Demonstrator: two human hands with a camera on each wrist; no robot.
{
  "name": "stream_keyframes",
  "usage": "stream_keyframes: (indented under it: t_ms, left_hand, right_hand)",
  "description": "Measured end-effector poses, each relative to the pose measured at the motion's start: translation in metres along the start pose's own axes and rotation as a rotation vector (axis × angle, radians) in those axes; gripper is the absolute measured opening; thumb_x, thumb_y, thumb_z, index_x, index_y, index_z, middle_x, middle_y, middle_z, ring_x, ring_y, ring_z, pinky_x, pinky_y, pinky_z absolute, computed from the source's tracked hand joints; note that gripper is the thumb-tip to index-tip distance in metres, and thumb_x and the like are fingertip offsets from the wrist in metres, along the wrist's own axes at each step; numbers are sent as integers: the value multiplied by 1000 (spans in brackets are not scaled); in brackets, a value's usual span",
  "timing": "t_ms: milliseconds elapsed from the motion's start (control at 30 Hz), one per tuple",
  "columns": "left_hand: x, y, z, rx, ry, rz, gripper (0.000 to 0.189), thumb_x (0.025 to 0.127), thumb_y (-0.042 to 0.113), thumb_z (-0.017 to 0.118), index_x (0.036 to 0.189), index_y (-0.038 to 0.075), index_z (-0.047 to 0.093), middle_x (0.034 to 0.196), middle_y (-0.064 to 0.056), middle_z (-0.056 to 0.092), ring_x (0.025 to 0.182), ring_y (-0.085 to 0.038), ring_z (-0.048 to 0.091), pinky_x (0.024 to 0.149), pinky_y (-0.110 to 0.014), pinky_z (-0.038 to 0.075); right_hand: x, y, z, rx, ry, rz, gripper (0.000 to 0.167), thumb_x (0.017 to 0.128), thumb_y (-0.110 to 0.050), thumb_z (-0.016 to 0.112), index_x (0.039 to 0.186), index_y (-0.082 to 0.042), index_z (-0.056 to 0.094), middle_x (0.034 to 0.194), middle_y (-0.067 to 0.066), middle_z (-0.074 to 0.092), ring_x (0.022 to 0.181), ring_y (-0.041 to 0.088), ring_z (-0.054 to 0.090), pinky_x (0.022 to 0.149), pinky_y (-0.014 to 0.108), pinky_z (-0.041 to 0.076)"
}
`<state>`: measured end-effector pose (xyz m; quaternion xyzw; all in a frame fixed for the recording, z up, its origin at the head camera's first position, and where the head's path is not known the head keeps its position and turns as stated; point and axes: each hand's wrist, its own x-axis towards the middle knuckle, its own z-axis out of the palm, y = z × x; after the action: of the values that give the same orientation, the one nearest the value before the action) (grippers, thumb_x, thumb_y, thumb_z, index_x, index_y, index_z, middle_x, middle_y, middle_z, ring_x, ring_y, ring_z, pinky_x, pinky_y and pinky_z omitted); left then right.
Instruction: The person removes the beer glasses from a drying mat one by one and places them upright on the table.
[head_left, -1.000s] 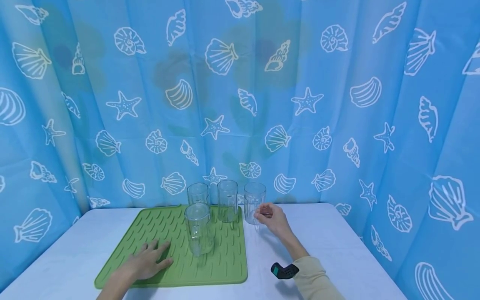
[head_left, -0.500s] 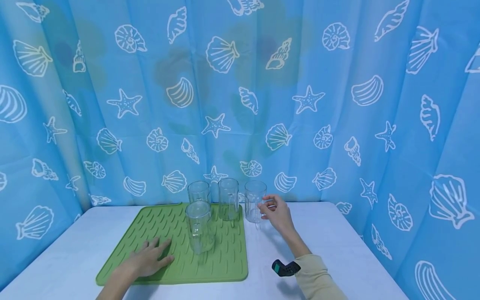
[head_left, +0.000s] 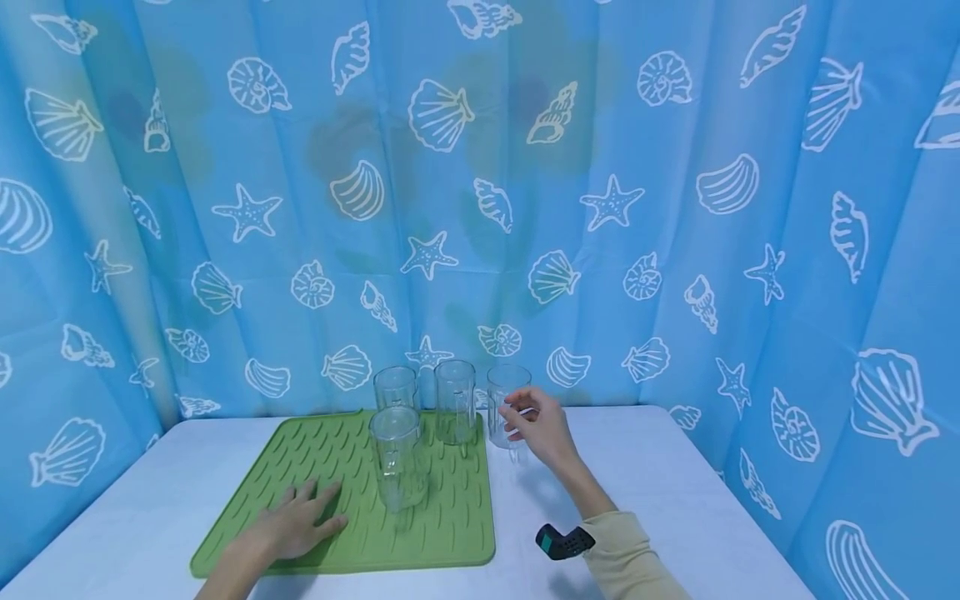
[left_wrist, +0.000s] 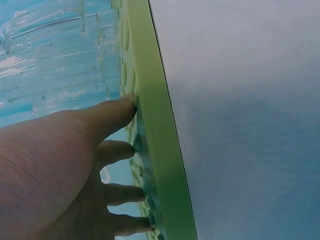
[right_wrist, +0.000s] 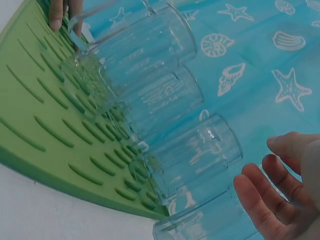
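Observation:
My left hand (head_left: 292,525) lies with spread, nearly straight fingers on the green ridged mat (head_left: 341,550), fingertips touching its surface. My right hand (head_left: 546,429) is beside a clear glass mug (head_left: 498,421) that stands on the table just off the mat's right edge. Its fingers are loosely bent and hold nothing; in the right wrist view thumb and fingers are apart, with that mug (right_wrist: 205,227) partly in frame below. On the mat's right half stand three more glass mugs: a front one (head_left: 400,467), a back left one (head_left: 393,387) and a back right one (head_left: 455,408).
The mat lies on a white-covered table (head_left: 645,483). Behind and at both sides hangs a blue curtain (head_left: 480,167) with white shell and starfish prints. A black device (head_left: 564,542) sits at the right wrist by the beige sleeve (head_left: 630,554).
The right hand's fingers have parted from a closer bunching at the mug's side, and the hand has shifted slightly up and left across it. The left hand and the mugs stay put.

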<state>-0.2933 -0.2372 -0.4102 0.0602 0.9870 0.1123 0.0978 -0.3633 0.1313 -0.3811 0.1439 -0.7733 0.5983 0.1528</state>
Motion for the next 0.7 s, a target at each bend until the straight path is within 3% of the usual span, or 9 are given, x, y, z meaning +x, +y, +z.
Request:
stream_keyframes:
  t_ms: [167,300,533,700]
  left_hand:
    - [1,0,2,-1,2,-10,76,95,58,51,150,8,37,153,-36,26,137,-64,20,101,-83,20]
    - [2,0,2,-6,2,-11,76,95,58,51,150,8,37,153,-35,26,138,-64,19,101,-84,19]
    - [2,-1,3,-13,12,4,76,95,58,51,150,8,38,153,-36,26,137,-65,20,100,-84,19]
    - [3,-2,4,-11,18,4,76,95,59,50,150,8,38,153,-36,26,137,-64,20,100,-84,19]
  right_hand:
    - [-4,-8,6,-12,-21,-22,16,93,-16,69,104,-5,66,95,16,69,78,34,69,62,36,62]
    - [-14,-31,10,-35,-68,-37,14,95,-11,65,104,-1,65,97,24,68,81,43,67,66,43,62]
    - [-14,-26,22,-89,-124,-138,7,94,-19,68,99,-15,66,90,6,68,72,21,67,60,28,60]
    - [-20,-33,31,-91,-168,-158,8,94,-19,68,100,-15,66,91,5,68,76,28,68,61,32,61]
